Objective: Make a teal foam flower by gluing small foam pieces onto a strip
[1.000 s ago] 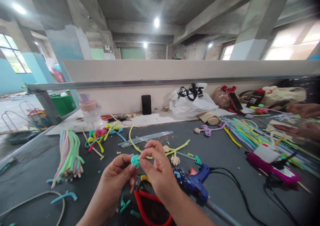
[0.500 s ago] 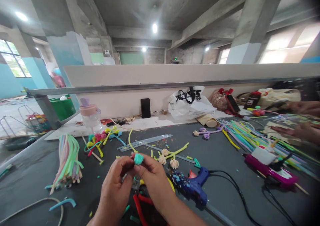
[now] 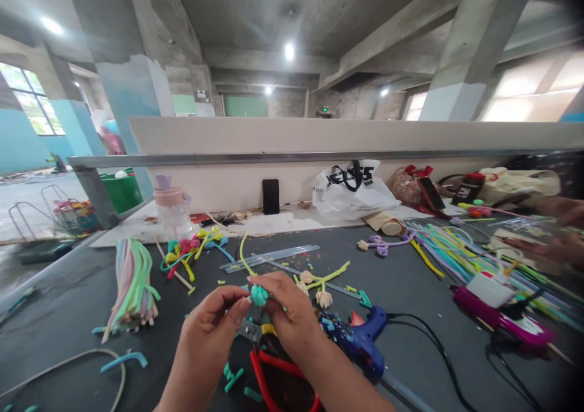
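Between my two hands is a small teal pipe-cleaner flower (image 3: pixel 260 295), and a yellow-green stem (image 3: pixel 245 257) rises behind it. My left hand (image 3: pixel 210 327) pinches at the flower's left side with thumb and forefinger. Around its top and right side curl the fingers of my right hand (image 3: pixel 292 314). Beneath my hands lie red-handled pliers (image 3: pixel 261 378), partly hidden by my right wrist. Cut teal pieces (image 3: pixel 234 380) are scattered beside them. A blue glue gun (image 3: pixel 362 339) rests to the right of my right hand.
A pipe-cleaner bundle (image 3: pixel 132 284) and colourful finished flowers (image 3: pixel 187 257) are on the left. Beyond my hands lie clear glue sticks (image 3: pixel 274 257) and a cream-flowered stem (image 3: pixel 335 273). At right are a magenta glue gun (image 3: pixel 502 317), loose pipe cleaners (image 3: pixel 438 247) and another person's blurred hands (image 3: pixel 566 241).
The teal flower has turned between my fingers and shows more of its petals. My left fingertips have shifted to its side. The view has swung slightly left, and more of the pliers shows.
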Motion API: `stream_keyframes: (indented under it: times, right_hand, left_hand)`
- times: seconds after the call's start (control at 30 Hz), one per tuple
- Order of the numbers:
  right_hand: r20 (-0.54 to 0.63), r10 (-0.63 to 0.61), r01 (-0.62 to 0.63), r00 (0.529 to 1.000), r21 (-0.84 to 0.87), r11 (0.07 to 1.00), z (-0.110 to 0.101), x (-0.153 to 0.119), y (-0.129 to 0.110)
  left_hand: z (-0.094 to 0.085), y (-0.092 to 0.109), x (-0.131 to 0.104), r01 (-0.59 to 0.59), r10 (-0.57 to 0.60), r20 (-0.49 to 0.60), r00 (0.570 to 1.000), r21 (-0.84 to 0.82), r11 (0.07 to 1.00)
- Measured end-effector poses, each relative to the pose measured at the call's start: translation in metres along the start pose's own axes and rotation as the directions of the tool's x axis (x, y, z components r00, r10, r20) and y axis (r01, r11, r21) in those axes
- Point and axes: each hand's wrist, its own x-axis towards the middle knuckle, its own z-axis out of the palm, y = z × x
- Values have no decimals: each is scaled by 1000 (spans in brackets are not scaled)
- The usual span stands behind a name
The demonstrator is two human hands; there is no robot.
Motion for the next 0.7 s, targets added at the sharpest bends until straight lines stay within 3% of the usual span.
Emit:
stream_keyframes:
  times: [0.37, 0.7]
  right_hand:
    - [140, 40, -51, 989, 75, 996, -6, 5, -7]
    - [132, 26, -32, 991, 41, 999, -4, 3, -1]
  left_hand:
    - [0, 13, 3, 239, -195, 166, 967, -310, 920]
    - [-2, 18, 5, 226, -208, 135, 969, -132, 965]
